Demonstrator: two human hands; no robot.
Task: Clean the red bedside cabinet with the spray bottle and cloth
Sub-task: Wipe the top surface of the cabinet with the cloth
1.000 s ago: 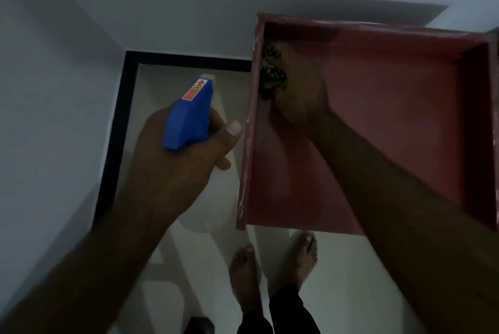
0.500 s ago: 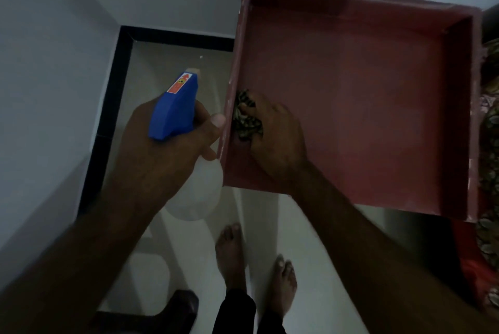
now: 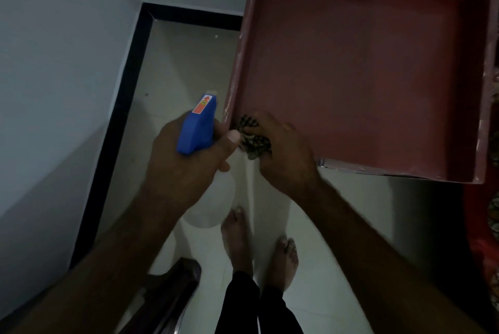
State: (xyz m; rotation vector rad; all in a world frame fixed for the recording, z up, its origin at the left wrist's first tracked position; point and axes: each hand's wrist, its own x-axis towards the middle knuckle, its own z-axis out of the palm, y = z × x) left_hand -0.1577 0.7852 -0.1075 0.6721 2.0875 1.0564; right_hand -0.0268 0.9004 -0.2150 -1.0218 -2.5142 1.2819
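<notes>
The red bedside cabinet [image 3: 364, 77] fills the space ahead and to the right of the right hand [image 3: 286, 152] in the head view. Its top is a shallow recess walled by a raised, scuffed rim. The right hand sits at the near left corner of that recess. Its fingers curl over a dark patterned cloth [image 3: 252, 135], bunched up and pressed against the left rim, and its heel hangs past the front edge. Only the cloth and those fingers lie in the recess.

Just left of the right hand, outside the rim and over the floor [image 3: 183, 63], the left hand [image 3: 186, 171] grips the spray bottle [image 3: 198, 128]. Its fingers wrap the neck under the blue trigger head and the thumb tip almost reaches the cloth. The nozzle points away from the person, running along the cabinet's left side. The pale, translucent bottle body hangs below the left hand.

A black skirting board [image 3: 118, 128] lies further left of the left hand, at the foot of the grey wall [image 3: 54, 63]. Beneath both hands, two bare feet [image 3: 237, 239] stand on the pale tiles. A dark glossy object [image 3: 172, 293], too dim to name, sits below the left forearm. Patterned fabric [image 3: 494, 212] shows far to the right of the right hand, beside the cabinet.
</notes>
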